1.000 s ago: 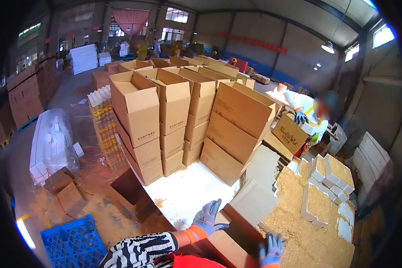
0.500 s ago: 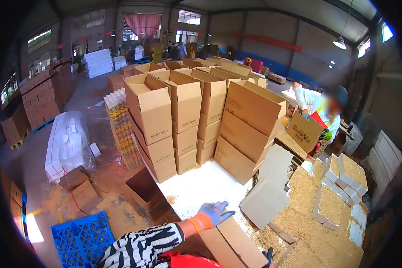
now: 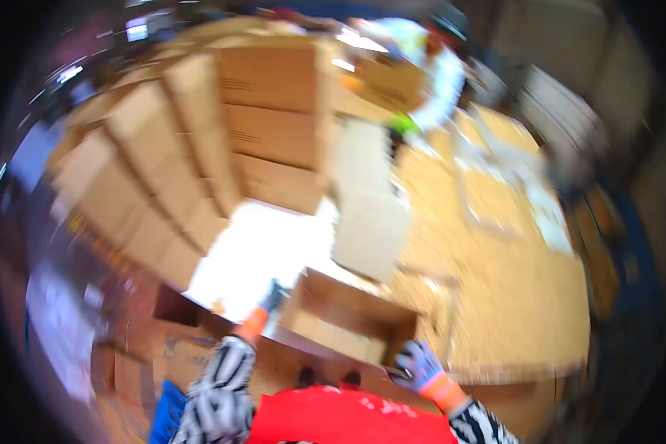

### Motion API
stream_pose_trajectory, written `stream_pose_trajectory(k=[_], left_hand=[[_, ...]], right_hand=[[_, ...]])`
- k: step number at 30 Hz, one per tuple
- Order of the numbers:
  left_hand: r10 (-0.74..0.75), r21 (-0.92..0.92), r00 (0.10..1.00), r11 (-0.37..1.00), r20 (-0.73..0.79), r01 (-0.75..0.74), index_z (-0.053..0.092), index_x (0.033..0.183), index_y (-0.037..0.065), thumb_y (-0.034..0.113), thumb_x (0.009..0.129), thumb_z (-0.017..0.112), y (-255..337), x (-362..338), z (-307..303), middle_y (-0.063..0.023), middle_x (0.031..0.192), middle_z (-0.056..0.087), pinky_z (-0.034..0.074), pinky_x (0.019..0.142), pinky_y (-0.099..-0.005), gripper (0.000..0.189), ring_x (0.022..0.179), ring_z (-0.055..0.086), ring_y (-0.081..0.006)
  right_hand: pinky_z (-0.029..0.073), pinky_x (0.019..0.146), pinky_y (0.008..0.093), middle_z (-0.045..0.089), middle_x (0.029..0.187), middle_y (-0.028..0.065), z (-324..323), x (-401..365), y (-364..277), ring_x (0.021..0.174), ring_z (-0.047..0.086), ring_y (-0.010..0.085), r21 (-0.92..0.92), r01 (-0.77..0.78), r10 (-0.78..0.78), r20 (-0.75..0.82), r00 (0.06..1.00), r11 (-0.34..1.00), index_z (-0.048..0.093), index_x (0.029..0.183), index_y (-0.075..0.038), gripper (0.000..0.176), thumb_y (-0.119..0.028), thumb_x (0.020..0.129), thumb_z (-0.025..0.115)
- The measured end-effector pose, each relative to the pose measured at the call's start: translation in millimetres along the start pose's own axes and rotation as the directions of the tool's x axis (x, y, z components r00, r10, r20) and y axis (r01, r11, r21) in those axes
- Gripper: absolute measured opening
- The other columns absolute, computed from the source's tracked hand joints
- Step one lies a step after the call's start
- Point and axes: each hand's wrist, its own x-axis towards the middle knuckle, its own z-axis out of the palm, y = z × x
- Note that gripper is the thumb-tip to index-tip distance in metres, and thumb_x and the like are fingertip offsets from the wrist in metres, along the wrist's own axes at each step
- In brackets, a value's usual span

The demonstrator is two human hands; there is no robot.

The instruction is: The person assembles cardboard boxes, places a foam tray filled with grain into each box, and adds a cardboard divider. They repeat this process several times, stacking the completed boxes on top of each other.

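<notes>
An open-topped cardboard box [image 3: 348, 314] stands before me at the near edge of the worktable, its inside facing up. My left hand [image 3: 272, 297], in a dark-palmed glove with an orange cuff, is against the box's left side, its fingers blurred by motion. At the near right corner, my right hand [image 3: 419, 366], in a grey-and-orange glove, has its fingers bent over the box's edge. Both hands hold the box between them. Beyond it lies a bright white tabletop [image 3: 251, 248].
Tall stacks of cardboard boxes [image 3: 270, 137] rise at the back left. Grey-white boards [image 3: 370, 214] lie behind the box. A wide layer of tan shavings [image 3: 496, 303] covers the right side. Another person [image 3: 436, 74] works at the far side. A blue pallet [image 3: 168, 411] is at lower left.
My view has swung right and down. The box, earlier with its flaps under my left hand, now shows its open inside. My right hand has come fully into view at its right corner.
</notes>
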Motion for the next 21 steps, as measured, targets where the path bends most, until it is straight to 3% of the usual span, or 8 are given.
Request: stream_pose_trajectory(k=[2, 3, 6, 9, 11, 14, 18, 21], left_hand=[[0.081, 0.710, 0.995, 0.698, 0.053, -0.095, 0.033, 0.141, 0.005, 0.035, 0.100, 0.030, 83, -3, 61, -0.0095, 0.143, 0.037, 0.032, 0.106, -0.0347, 0.051, 0.128, 0.038, -0.0216], [0.203, 0.668, 0.884, 0.589, 0.421, -0.454, 0.029, 0.142, 0.002, 0.034, 0.099, 0.033, 92, -4, 63, -0.0133, 0.144, 0.035, 0.023, 0.111, -0.0347, 0.054, 0.133, 0.031, -0.0232], [0.282, 0.820, 0.858, 0.277, 0.429, -0.501, 0.028, 0.144, 0.004, 0.026, 0.088, 0.052, 96, -12, 125, -0.0129, 0.144, 0.035, 0.025, 0.109, -0.0330, 0.065, 0.134, 0.029, -0.0239], [0.095, 0.777, 0.969, 0.582, 0.226, -0.239, 0.029, 0.144, 0.008, 0.008, 0.076, 0.050, 112, -18, 122, -0.0105, 0.137, 0.042, 0.032, 0.104, -0.0314, 0.071, 0.126, 0.039, -0.0222], [0.121, 0.778, 0.982, 0.600, 0.143, -0.187, 0.030, 0.144, 0.008, -0.002, 0.069, 0.046, 100, -8, 113, -0.0075, 0.125, 0.049, 0.046, 0.084, -0.0257, 0.077, 0.104, 0.053, -0.0181], [0.219, 0.810, 0.969, 0.543, 0.116, -0.220, 0.030, 0.144, 0.008, -0.008, 0.064, 0.045, 85, 30, 77, -0.0057, 0.117, 0.054, 0.048, 0.062, -0.0206, 0.082, 0.085, 0.056, -0.0148], [0.269, 0.854, 0.963, 0.494, 0.029, -0.164, 0.031, 0.143, 0.008, -0.008, 0.062, 0.044, 83, 14, 97, -0.0062, 0.115, 0.055, 0.048, 0.063, -0.0213, 0.083, 0.084, 0.056, -0.0152], [0.195, 0.876, 0.981, 0.470, 0.010, -0.103, 0.032, 0.142, 0.007, -0.008, 0.061, 0.045, 87, 18, 95, -0.0073, 0.117, 0.054, 0.048, 0.064, -0.0216, 0.084, 0.089, 0.057, -0.0169]], right_hand=[[0.043, 0.081, 0.0407, 0.049, 0.108, 0.0128, 3, 18, 1, 0.094, 0.047, 0.0341, 0.094, -0.051, 0.054, -0.033, 0.998, 0.994, 0.058, 0.096, -0.014, 0.033, -0.028, 0.067, 0.070], [0.044, 0.082, 0.0400, 0.049, 0.111, 0.0125, 9, 19, 3, 0.095, 0.047, 0.0346, 0.119, -0.066, 0.069, -0.017, 0.997, 0.991, 0.058, 0.101, -0.014, 0.037, -0.028, 0.068, 0.069], [0.038, 0.099, 0.0419, 0.036, 0.139, 0.0193, 17, 1, 5, 0.119, 0.042, 0.0361, 0.518, -0.138, 0.338, -0.313, 0.888, 0.844, 0.045, 0.130, -0.009, 0.066, -0.020, 0.072, 0.072], [0.031, 0.107, 0.0411, 0.030, 0.143, 0.0246, 81, -47, 34, 0.134, 0.029, 0.0371, 0.804, -0.281, 0.850, -0.510, 0.131, 0.525, 0.030, 0.140, -0.001, 0.088, -0.022, 0.070, 0.079], [0.035, 0.102, 0.0431, 0.038, 0.138, 0.0208, 157, -101, 98, 0.126, 0.040, 0.0295, 0.802, -0.573, 0.792, -0.457, -0.404, 0.170, 0.029, 0.141, -0.005, 0.087, -0.026, 0.073, 0.077], [0.029, 0.107, 0.0390, 0.036, 0.140, 0.0215, 143, -90, 154, 0.128, 0.037, 0.0309, 0.813, -0.410, 0.809, 0.121, -0.576, -0.413, 0.025, 0.141, 0.002, 0.084, -0.033, 0.080, 0.070], [0.036, 0.102, 0.0437, 0.036, 0.141, 0.0157, 152, -51, 149, 0.123, 0.040, 0.0300, 0.911, -0.411, 0.645, -0.293, -0.706, -0.036, 0.022, 0.144, -0.005, 0.084, -0.031, 0.081, 0.071], [0.043, 0.092, 0.0519, 0.034, 0.143, 0.0093, 143, -53, 146, 0.122, 0.040, 0.0294, 0.929, 0.294, 0.785, 0.004, -0.619, 0.226, 0.020, 0.146, -0.015, 0.087, -0.027, 0.078, 0.074]])
